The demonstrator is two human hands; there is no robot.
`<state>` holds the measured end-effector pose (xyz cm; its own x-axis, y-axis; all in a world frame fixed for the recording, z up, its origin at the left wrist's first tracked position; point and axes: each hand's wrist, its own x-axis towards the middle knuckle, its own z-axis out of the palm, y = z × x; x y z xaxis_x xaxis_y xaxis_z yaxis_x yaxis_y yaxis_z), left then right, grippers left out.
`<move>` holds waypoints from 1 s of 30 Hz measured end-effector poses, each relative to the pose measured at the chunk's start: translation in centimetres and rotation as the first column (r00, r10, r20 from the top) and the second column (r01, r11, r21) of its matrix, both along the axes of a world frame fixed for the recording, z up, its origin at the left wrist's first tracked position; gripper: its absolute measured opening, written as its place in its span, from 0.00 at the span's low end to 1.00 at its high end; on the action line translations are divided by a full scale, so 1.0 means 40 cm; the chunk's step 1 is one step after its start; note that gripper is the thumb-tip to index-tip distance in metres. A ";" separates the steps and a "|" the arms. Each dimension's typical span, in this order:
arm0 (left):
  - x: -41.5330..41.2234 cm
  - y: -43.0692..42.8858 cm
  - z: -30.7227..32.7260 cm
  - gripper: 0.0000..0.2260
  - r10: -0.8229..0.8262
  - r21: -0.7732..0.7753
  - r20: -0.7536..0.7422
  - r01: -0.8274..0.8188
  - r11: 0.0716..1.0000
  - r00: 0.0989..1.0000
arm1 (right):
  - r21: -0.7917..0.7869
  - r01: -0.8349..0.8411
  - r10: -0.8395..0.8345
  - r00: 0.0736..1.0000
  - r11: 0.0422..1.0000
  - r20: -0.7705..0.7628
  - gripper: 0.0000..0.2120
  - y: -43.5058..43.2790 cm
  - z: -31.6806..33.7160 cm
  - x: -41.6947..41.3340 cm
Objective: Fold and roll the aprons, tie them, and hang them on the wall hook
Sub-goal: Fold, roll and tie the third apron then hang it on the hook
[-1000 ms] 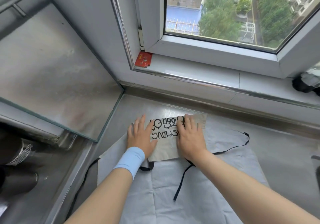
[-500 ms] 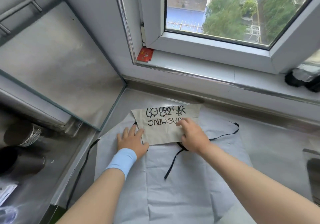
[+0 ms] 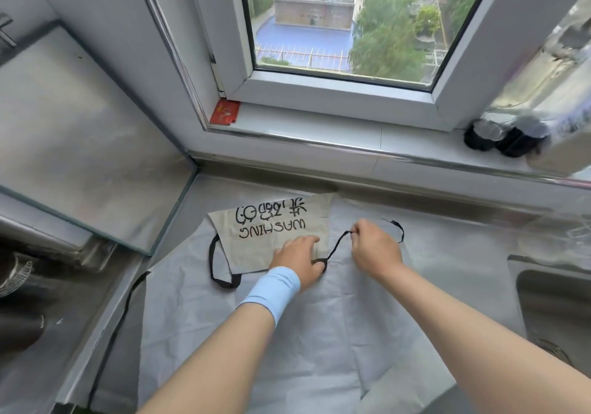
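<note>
A pale grey apron lies spread flat on the steel counter. Its beige bib, printed with black letters reading WASHING upside down, is folded down onto the grey cloth. My left hand, with a light blue wristband, presses flat on the bib's lower right corner. My right hand pinches the black strap just right of the bib and lifts it off the cloth. A second black strap loop lies by the bib's left edge. No wall hook is in view.
A tilted glass stove cover stands at the left. A steel sink sits at the right. On the window sill are a red card and dark bottle caps. Another black tie trails over the counter's left edge.
My left hand moved right, from left of the bib onto its lower right corner. My right hand left the bib, took the black strap and lifted it to the right.
</note>
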<state>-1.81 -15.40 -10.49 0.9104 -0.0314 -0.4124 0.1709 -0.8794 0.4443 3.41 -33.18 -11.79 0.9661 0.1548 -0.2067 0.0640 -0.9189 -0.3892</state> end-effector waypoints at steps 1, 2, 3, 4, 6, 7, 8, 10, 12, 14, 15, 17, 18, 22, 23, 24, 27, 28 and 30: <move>0.007 -0.006 0.003 0.31 0.030 -0.055 -0.001 -0.029 0.998 1.000 | 0.057 0.036 -0.038 0.999 0.998 0.035 0.05 -0.001 0.012 0.006; 0.015 -0.013 0.009 0.35 0.067 -0.132 -0.001 -0.067 0.989 0.998 | 0.116 0.039 -0.045 0.998 0.992 0.050 0.04 0.000 0.029 0.010; 0.023 -0.020 0.024 0.38 0.105 -0.219 0.005 -0.102 0.970 0.994 | 0.177 0.006 -0.015 0.999 0.984 0.052 0.03 0.006 0.049 0.012; 0.031 -0.026 0.039 0.39 0.141 -0.311 0.007 -0.132 0.941 0.990 | 0.251 -0.040 0.029 0.998 0.967 0.048 0.02 0.016 0.071 0.013; 0.051 -0.034 0.083 0.33 0.191 -0.480 -0.001 -0.168 0.861 0.982 | 0.398 -0.091 0.077 0.996 0.913 0.050 0.02 0.047 0.109 0.017; 0.065 -0.031 0.101 0.25 0.206 -0.520 -0.009 -0.181 0.835 0.979 | 0.459 -0.094 0.073 0.995 0.883 0.064 0.03 0.067 0.126 0.022; 0.077 -0.025 0.120 0.17 0.215 -0.526 -0.015 -0.191 0.829 0.976 | 0.509 -0.097 0.068 0.995 0.855 0.076 0.05 0.087 0.143 0.027; 0.099 0.007 0.150 0.05 0.250 -0.462 -0.011 -0.227 0.858 0.968 | 0.542 -0.116 0.080 0.993 0.832 0.089 0.05 0.122 0.167 0.041; 0.111 0.061 0.166 0.08 0.335 -0.445 -0.014 -0.306 0.842 0.942 | 0.437 -0.148 0.108 0.987 0.887 0.116 0.02 0.142 0.180 0.058; 0.114 0.126 0.179 0.10 0.430 -0.432 0.035 -0.375 0.821 0.902 | 0.211 -0.219 0.195 0.972 0.953 0.130 0.07 0.151 0.191 0.074; 0.110 0.160 0.190 0.10 0.468 -0.417 0.084 -0.395 0.818 0.880 | 0.091 -0.267 0.257 0.960 0.959 0.113 0.09 0.158 0.195 0.081; 0.105 0.225 0.205 0.11 0.545 -0.403 0.161 -0.449 0.797 0.823 | -0.123 -0.355 0.365 0.928 0.927 0.074 0.12 0.172 0.206 0.090; 0.103 0.259 0.212 0.14 0.574 -0.369 0.194 -0.483 0.794 0.795 | -0.209 -0.380 0.400 0.914 0.901 0.064 0.12 0.185 0.212 0.095; 0.096 0.391 0.229 0.16 0.636 -0.160 0.329 -0.623 0.766 0.698 | -0.292 -0.354 0.356 0.933 0.888 -0.049 0.10 0.259 0.235 0.111; 0.094 0.422 0.231 0.16 0.655 -0.130 0.351 -0.658 0.741 0.669 | -0.234 -0.338 0.324 0.941 0.912 -0.094 0.10 0.286 0.242 0.116; 0.091 0.450 0.233 0.15 0.670 -0.105 0.355 -0.684 0.722 0.652 | -0.137 -0.314 0.296 0.945 0.939 -0.141 0.10 0.316 0.248 0.120; 0.082 0.517 0.225 0.11 0.639 0.045 0.291 -0.677 0.734 0.712 | 0.153 -0.222 0.254 0.938 0.963 -0.237 0.11 0.413 0.250 0.122; 0.075 0.527 0.218 0.08 0.611 0.124 0.271 -0.657 0.744 0.744 | 0.205 -0.213 0.261 0.933 0.955 -0.247 0.11 0.443 0.240 0.118; 0.055 0.530 0.194 0.14 0.548 0.268 0.263 -0.605 0.750 0.794 | 0.242 -0.229 0.295 0.911 0.943 -0.287 0.10 0.493 0.207 0.102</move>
<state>0.41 5.80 -2.72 0.7632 0.6283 -0.1508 0.6455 -0.7309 0.2215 7.50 -13.44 -3.52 0.7743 0.4629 -0.4314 0.1356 -0.7874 -0.6014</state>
